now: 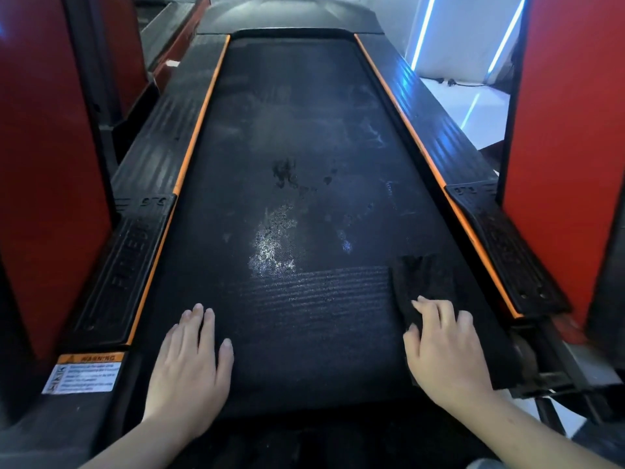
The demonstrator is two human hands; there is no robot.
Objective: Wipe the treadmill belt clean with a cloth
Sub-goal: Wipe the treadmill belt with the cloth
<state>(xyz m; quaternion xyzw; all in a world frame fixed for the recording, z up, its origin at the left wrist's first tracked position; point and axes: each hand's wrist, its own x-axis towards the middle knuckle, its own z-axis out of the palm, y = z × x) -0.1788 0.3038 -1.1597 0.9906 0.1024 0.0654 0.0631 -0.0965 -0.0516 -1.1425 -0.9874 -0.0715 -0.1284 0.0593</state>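
two hands down at the near end of the treadmill belt [304,147]. your left hand [189,363] lies flat on the bare belt, fingers slightly spread, holding nothing. your right hand [443,346] presses the dark cloth [422,282] against the belt's right edge, fingers spread over it. wiping looks under way: a streaked band runs across at the cloth's level. wet patch [274,245] and dark smudges [285,174] sit beyond it; next pass likely needs a longer reach forward.
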